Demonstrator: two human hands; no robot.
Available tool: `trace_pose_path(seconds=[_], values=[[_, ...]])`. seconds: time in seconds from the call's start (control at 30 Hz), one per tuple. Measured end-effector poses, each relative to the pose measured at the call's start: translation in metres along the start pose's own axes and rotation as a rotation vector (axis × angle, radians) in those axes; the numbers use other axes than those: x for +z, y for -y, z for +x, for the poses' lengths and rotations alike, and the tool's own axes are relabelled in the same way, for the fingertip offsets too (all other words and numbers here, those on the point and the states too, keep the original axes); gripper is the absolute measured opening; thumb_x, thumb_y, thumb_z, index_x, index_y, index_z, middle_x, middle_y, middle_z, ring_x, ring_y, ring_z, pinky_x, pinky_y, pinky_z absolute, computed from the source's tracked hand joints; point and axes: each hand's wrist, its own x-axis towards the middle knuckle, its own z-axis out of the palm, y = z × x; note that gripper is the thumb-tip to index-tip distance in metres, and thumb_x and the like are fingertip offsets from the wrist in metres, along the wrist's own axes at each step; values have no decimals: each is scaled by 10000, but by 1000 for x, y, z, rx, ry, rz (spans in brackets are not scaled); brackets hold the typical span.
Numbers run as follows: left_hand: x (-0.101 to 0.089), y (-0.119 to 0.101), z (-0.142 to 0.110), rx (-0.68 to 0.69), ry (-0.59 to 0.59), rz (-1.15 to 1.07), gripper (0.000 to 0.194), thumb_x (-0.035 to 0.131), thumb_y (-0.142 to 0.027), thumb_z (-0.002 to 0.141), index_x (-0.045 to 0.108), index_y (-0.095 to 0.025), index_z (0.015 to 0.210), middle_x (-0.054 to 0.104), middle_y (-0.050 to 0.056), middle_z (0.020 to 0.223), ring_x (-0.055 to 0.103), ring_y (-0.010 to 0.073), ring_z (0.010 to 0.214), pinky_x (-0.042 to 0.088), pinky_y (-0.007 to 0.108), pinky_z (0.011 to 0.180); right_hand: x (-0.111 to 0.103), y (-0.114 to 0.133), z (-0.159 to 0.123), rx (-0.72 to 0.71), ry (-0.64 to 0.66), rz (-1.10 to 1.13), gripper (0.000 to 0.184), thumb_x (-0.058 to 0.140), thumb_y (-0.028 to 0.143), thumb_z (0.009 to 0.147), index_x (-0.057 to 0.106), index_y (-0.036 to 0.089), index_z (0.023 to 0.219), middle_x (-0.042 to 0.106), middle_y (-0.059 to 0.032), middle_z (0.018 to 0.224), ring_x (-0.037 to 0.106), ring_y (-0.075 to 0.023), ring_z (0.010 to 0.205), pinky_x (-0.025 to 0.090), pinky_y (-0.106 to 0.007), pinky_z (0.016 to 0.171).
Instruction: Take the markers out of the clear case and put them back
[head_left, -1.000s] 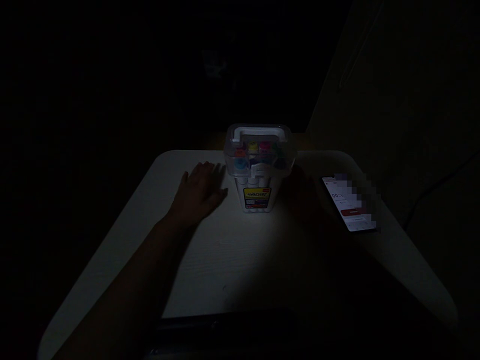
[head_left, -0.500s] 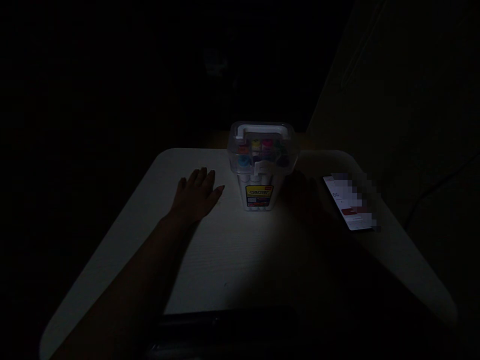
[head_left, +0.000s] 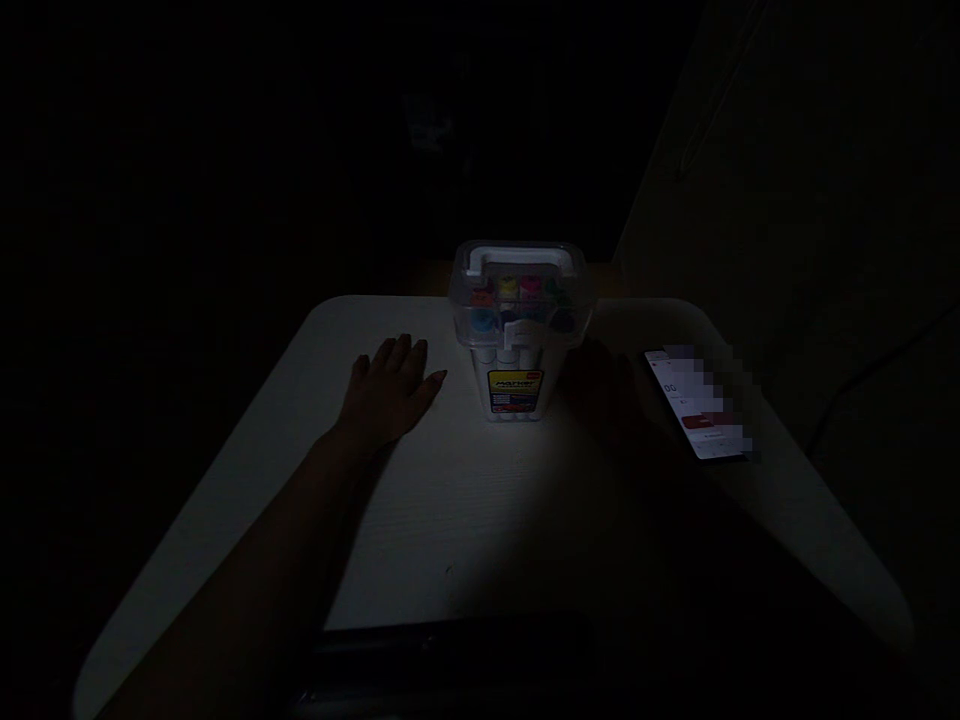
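A clear plastic case of markers (head_left: pixel 516 350) stands upright on the white tabletop, with its lid on and its white handle folded down. Several colored caps show through the lid, and a yellow label reading "Marker" is on the front. To the left of the case, my left hand (head_left: pixel 384 392) lies palm down on the table, fingers spread, touching nothing else. On the case's other side my right hand (head_left: pixel 604 395) rests in deep shadow. Its outline looks flat with fingers stretched out, and I see nothing held in it.
A phone (head_left: pixel 694 410) with a lit, partly blurred screen lies right of my right hand. The white table (head_left: pixel 405 530) has rounded corners. A dark bar-like object (head_left: pixel 450 650) lies along its near edge. A cable (head_left: pixel 862 380) hangs at the right; the surroundings are very dark.
The view has shifted very slightly, so the marker case appears a little further left. Both hands, the case and the phone stay in place on the table.
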Motion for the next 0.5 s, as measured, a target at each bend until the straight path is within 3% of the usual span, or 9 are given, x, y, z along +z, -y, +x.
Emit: trace_pose_path(seconds=[0.5], values=[[0,-3,-1,-20,-88,-148,563,232,-498,882,229,-203,1361,325,148,1411,213,350,1334,241,562,1014,0,2,-1,1,-46,-4,381,498,349,861,485,162,1193,496,-87,1222,512,-200,1076,440,-433,903]])
